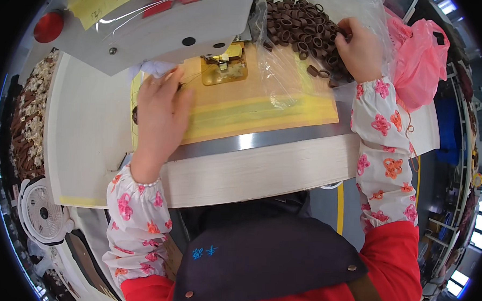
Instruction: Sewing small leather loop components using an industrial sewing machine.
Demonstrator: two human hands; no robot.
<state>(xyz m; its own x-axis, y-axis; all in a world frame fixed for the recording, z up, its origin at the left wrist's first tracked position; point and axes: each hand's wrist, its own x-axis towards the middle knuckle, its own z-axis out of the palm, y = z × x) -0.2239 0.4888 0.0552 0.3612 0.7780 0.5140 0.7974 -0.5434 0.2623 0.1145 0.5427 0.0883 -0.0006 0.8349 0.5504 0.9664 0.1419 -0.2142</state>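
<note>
My right hand reaches to the right edge of a pile of small brown loops, thumb and forefinger closed on one brown loop. The pile lies on clear plastic to the right of the sewing machine. My left hand is left of the machine's presser foot, over the yellow-taped work surface. Its fingers are smeared by motion, and a small dark bit shows beside them. Whether they grip it is unclear. Threads run between this hand and the needle area.
A pink plastic bag stands at the table's right side, with orange thread hanging near it. A white fan is at the lower left. Brown and cream pieces are heaped beyond the table's left edge. The machine head overhangs the upper left.
</note>
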